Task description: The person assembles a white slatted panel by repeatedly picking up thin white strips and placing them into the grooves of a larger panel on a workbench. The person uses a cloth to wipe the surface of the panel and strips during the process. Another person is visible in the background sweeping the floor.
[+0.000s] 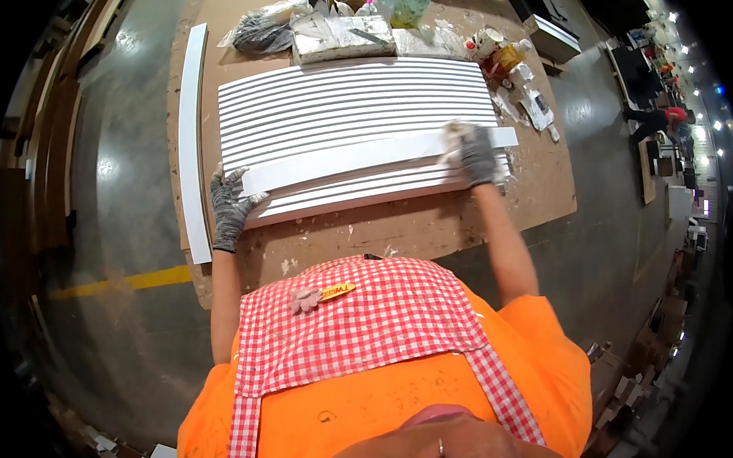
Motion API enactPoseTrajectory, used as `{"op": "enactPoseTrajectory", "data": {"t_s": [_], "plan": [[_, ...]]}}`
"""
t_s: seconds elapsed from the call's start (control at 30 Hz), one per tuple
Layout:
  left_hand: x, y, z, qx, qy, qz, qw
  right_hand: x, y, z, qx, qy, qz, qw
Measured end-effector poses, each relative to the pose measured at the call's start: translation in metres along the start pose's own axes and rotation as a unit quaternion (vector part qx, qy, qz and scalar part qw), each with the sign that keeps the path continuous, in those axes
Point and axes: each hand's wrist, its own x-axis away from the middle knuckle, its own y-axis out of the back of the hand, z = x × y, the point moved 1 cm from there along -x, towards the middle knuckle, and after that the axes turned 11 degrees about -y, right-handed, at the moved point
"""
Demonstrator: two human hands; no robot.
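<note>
A long white board (336,162) lies slantwise across a row of several similar white boards (347,99) set side by side on the table. At its left end my left hand (232,204), in a grey knit glove, grips the board between fingers and thumb. Near the right end my right hand (476,156), gloved alike and smeared by motion, presses a pale crumpled rag (457,142) against the board's face. The board's right tip sticks out past that hand.
One separate white board (193,142) lies along the left edge of the brown worktable (537,186). At the back are a plastic bag (264,28), a paint-spotted white block (341,41) and a greenish container (410,6). Bottles (514,52) crowd the back right. Another person (669,118) stands far right.
</note>
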Motion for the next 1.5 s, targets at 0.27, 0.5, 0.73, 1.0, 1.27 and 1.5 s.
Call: {"op": "enactPoseTrajectory", "data": {"t_s": [0.27, 0.5, 0.73, 1.0, 1.27, 1.5], "plan": [[0.001, 0.003, -0.011, 0.056, -0.026, -0.025, 0.998, -0.062, 0.065, -0.183, 0.18, -0.31, -0.06, 0.932], [0.026, -0.007, -0.055, 0.186, 0.037, -0.145, 0.971, -0.032, 0.003, -0.009, 0.143, -0.186, 0.122, 0.964], [0.024, -0.005, -0.051, 0.204, 0.081, -0.145, 0.965, 0.019, -0.071, 0.214, -0.004, 0.195, 0.069, 0.978], [0.018, -0.002, -0.035, 0.191, 0.031, -0.128, 0.973, 0.024, -0.129, 0.364, -0.003, 0.247, 0.274, 0.929], [0.025, 0.001, -0.035, 0.244, 0.016, -0.132, 0.961, 0.027, -0.079, 0.308, -0.097, 0.26, 0.317, 0.907], [0.027, 0.014, -0.049, 0.262, 0.113, -0.144, 0.948, -0.011, -0.075, 0.31, -0.137, 0.179, 0.265, 0.938]]}}
